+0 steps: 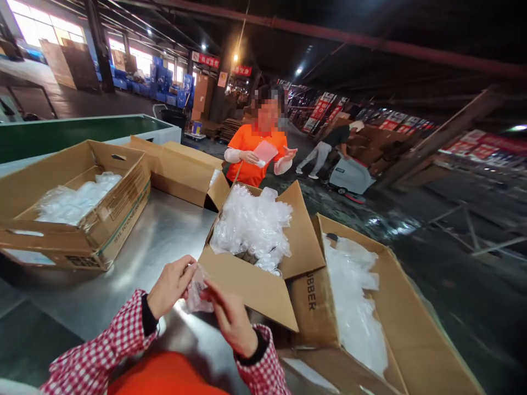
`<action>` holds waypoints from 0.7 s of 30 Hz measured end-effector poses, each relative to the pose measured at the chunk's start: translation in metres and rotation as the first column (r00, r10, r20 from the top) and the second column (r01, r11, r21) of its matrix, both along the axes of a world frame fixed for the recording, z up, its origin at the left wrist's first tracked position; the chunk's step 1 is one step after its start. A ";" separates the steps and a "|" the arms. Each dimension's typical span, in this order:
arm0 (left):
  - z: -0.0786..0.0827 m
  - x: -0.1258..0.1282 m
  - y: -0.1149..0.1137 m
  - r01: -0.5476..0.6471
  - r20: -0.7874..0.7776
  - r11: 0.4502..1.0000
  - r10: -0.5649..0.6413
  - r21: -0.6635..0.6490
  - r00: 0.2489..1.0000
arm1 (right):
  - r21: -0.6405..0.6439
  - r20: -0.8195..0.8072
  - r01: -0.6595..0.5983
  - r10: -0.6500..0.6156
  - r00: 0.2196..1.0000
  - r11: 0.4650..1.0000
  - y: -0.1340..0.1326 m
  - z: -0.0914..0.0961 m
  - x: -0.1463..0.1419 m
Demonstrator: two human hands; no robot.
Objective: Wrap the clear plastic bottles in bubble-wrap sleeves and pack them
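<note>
Over the surface (177, 222), left hand (169, 286) and right hand (235, 322) pinch a clear bag (197, 295), apparently steadying it. Nearby carton (251, 282) open, presumably for access.

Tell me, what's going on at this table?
A person in checked sleeves has a small translucent packet in their grip above the metal table: the left hand pinches its upper part, while the right hand has its fingers at the other side. Just beyond is an open carton heaped with clear plastic wrapping. More open boxes with plastic-wrapped contents stand left and right. Across from them, a co-worker in orange holds something pink.
</note>
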State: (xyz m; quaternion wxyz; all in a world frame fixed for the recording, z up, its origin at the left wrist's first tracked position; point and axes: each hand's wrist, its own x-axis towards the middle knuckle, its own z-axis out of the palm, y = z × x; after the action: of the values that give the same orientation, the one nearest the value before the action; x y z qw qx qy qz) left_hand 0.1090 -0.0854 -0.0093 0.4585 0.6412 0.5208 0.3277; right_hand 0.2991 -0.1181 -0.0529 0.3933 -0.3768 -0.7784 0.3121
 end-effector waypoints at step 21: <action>0.030 -0.107 0.016 0.287 0.082 0.958 -0.284 -0.027 0.955 | -0.439 -0.375 0.070 -0.253 0.892 0.896 0.002 0.015 -0.061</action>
State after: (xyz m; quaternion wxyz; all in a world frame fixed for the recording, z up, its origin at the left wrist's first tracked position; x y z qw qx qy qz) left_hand 0.0020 -0.0692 0.0211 0.5331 0.6874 0.4109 0.2728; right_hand 0.2383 -0.1156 -0.0379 0.4885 -0.4396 -0.5556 0.5093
